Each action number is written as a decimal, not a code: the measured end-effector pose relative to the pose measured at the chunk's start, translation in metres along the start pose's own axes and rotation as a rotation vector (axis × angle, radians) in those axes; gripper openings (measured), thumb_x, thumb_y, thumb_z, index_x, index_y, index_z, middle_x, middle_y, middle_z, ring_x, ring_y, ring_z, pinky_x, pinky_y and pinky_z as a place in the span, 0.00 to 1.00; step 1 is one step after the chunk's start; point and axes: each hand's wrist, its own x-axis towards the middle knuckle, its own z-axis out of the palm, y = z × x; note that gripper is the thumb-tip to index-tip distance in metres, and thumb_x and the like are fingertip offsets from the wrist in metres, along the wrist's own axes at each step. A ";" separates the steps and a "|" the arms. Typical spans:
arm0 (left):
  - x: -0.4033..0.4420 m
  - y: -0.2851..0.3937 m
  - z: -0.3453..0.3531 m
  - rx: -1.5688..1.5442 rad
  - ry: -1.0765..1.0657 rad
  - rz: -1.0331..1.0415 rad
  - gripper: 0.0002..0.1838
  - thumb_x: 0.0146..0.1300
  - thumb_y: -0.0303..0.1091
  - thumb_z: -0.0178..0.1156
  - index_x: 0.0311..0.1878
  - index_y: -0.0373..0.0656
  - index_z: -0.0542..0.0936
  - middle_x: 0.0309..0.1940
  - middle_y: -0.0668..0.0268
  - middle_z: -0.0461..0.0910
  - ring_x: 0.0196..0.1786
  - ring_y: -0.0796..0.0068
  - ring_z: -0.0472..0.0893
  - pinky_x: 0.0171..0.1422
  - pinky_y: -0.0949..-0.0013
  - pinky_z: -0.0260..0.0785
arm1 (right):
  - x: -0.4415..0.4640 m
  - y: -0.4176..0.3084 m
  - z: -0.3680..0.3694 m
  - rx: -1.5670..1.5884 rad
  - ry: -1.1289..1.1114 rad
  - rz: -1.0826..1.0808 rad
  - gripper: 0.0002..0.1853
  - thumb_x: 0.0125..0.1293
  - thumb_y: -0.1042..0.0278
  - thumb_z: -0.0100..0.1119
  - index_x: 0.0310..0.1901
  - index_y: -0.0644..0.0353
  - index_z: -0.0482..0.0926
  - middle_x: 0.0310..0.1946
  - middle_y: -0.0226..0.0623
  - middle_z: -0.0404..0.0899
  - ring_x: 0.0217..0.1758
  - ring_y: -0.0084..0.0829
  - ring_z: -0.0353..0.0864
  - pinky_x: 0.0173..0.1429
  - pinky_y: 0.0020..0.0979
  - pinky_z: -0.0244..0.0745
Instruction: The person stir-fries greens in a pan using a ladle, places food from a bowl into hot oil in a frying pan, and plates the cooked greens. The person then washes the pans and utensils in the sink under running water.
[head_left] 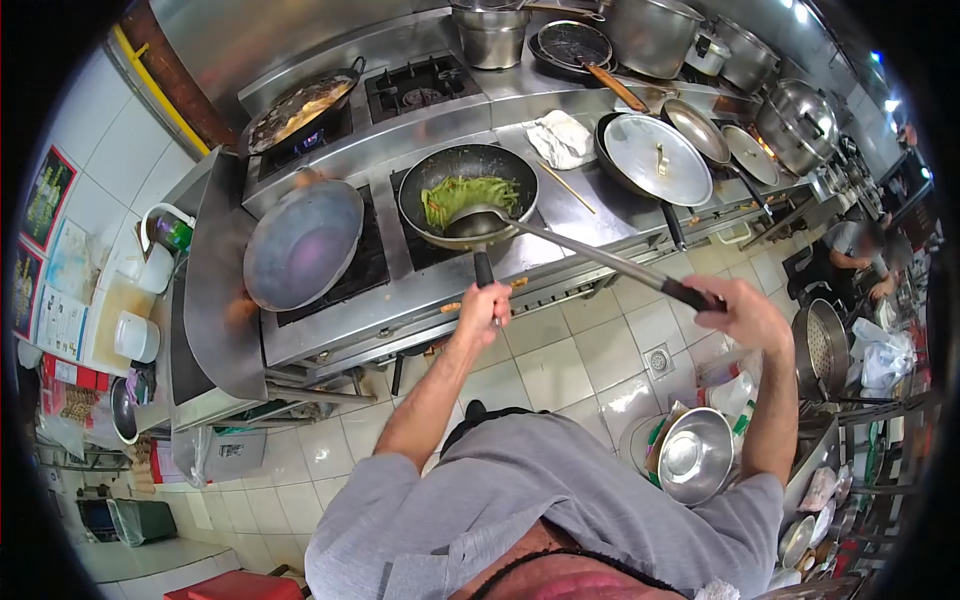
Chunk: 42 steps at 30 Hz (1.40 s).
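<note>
My left hand point(485, 309) is wrapped round the black handle of a dark wok point(418, 200) on the stove. Green vegetables in thin strips point(468, 195) lie in the wok. My right hand point(745, 312) grips the dark end of a long metal ladle point(590, 256), held out at my right. The ladle's bowl rests in the wok, at the near side of the vegetables. To the left of this wok, a large grey wok point(305, 245) sits on the neighbouring burner.
A pan of browned food point(305, 110) stands at the back left. Right of my wok are a white cloth point(561, 138), a wooden stick point(567, 187) and a lidded pan point(655, 160). Several pots line the back. A metal bowl point(697, 456) is low at my right; another person point(855, 255) is farther right.
</note>
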 end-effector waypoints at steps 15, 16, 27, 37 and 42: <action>0.031 -0.013 -0.009 -0.054 -0.023 0.016 0.08 0.56 0.27 0.56 0.28 0.48 0.65 0.13 0.74 0.63 0.13 0.83 0.63 0.15 0.74 0.56 | 0.012 -0.016 0.117 0.083 0.409 -0.084 0.31 0.52 0.77 0.57 0.60 0.53 0.64 0.29 0.46 0.74 0.29 0.43 0.75 0.34 0.36 0.70; 0.030 -0.016 -0.008 -0.035 -0.015 0.019 0.09 0.57 0.28 0.56 0.28 0.48 0.65 0.14 0.73 0.65 0.14 0.83 0.65 0.16 0.74 0.57 | 0.022 -0.017 0.128 0.081 0.406 -0.074 0.31 0.52 0.77 0.57 0.60 0.53 0.64 0.29 0.46 0.74 0.29 0.43 0.75 0.34 0.36 0.70; 0.035 -0.114 -0.151 -0.242 0.184 -0.212 0.32 0.62 0.60 0.45 0.57 0.42 0.62 0.34 0.62 0.73 0.35 0.66 0.74 0.39 0.63 0.69 | 0.051 -0.021 0.137 0.288 -0.078 0.303 0.35 0.49 0.77 0.52 0.63 0.54 0.55 0.37 0.54 0.75 0.38 0.50 0.76 0.41 0.41 0.70; 0.095 -0.129 -0.197 -0.634 0.408 0.022 0.32 0.62 0.57 0.49 0.58 0.41 0.60 0.46 0.56 0.70 0.44 0.64 0.73 0.52 0.59 0.67 | 0.079 -0.027 0.200 0.037 0.262 0.211 0.36 0.51 0.74 0.50 0.64 0.51 0.53 0.33 0.54 0.75 0.34 0.52 0.76 0.36 0.48 0.69; 0.105 -0.133 -0.198 -0.649 0.327 0.117 0.20 0.63 0.49 0.51 0.46 0.40 0.71 0.42 0.60 0.73 0.44 0.66 0.73 0.53 0.61 0.67 | 0.061 -0.080 0.199 0.716 0.110 0.422 0.36 0.54 0.80 0.50 0.66 0.57 0.51 0.20 0.34 0.70 0.15 0.20 0.69 0.15 0.25 0.61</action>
